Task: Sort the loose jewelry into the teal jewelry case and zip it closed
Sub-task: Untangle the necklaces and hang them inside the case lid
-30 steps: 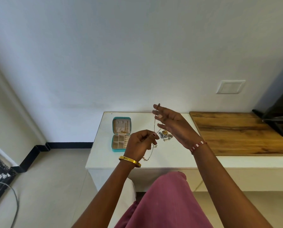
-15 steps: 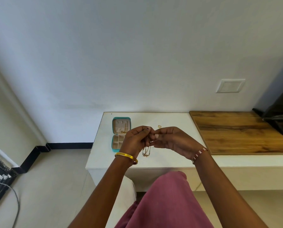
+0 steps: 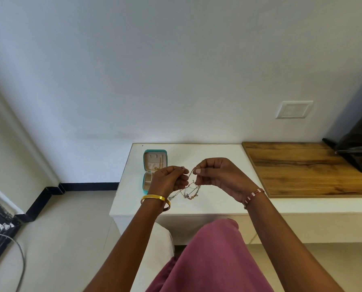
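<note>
L hand (image 3: pixel 169 179): fingers curled, pinched one end of thin chain necklace (image 3: pixel 189 191).
R hand (image 3: pixel 218 175): pinched other end; chain sagged between, tangled loop hanging just above white bench (image 3: pixel 218 152).
Case: teal jewelry case (image 3: pixel 154 168) lay open on bench, behind L hand; a few gold pcs already in lid, tray compartments partly hidden.
Progress: early-mid, by my read. Necklace not yet stowed; zip not yet closed.
</note>
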{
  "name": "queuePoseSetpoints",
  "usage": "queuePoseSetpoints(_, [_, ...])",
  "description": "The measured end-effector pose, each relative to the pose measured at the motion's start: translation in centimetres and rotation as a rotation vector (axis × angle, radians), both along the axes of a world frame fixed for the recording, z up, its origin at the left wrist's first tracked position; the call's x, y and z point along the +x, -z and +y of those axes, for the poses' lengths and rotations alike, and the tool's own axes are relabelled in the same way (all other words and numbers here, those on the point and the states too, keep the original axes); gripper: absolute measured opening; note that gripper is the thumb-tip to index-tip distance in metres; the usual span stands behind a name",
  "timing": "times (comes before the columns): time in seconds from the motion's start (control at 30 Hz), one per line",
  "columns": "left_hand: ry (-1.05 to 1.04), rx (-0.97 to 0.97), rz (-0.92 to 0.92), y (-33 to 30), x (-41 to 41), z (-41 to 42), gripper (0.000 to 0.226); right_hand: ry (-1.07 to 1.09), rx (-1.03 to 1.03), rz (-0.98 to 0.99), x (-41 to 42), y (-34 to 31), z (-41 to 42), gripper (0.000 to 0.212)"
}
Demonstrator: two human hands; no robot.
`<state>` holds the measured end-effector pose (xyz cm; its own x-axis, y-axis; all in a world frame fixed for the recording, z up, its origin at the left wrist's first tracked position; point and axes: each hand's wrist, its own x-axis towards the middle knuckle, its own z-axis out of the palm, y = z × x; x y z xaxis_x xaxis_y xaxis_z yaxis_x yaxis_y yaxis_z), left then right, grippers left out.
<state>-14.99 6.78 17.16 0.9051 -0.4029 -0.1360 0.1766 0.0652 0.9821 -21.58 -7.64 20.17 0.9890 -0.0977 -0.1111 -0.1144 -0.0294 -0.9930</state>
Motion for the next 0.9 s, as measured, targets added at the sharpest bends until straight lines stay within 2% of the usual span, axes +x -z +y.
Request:
queuePoseSetpoints(0.1, [-0.049, 0.116, -0.121, 0.1, 0.2, 0.1, 0.014, -0.005, -0.021, 0.018, 0.2, -0.3, 0.1, 0.009])
queuePoseSetpoints(0.17, [-0.035, 0.104, -0.185, -0.2, -0.1, 0.0, 0.014, -0.002, -0.037, 0.025, 0.4, -0.5, 0.2, 0.008])
queuePoseSetpoints(0.3, [0.031, 0.069, -0.198, -0.9, -0.6, -0.6, 0.016, 0.001, -0.042, 0.021, 0.7, -0.6, 0.3, 0.008])
queuePoseSetpoints(0.47, [0.068, 0.092, -0.196, -1.0, -0.3, -0.6, 0.031, 0.004, -0.043, 0.022, 0.4, -0.8, 0.2, 0.008])
queuePoseSetpoints(0.63, [0.063, -0.014, -0.07, -1.1, 0.2, -0.3, 0.034, 0.013, -0.017, 0.031, 0.2, -0.4, 0.2, 0.012])
queuePoseSetpoints(0.77, [0.072, -0.291, 0.149, -1.7, 0.3, -0.1, 0.033, -0.008, 0.022, 0.032, 0.1, 0.1, 0.4, 0.018])
queuePoseSetpoints(0.9, [0.057, -0.478, 0.318, -1.8, 0.5, 0.4, 0.032, 0.017, 0.087, 0.019, -0.1, 0.7, 0.5, 0.02])
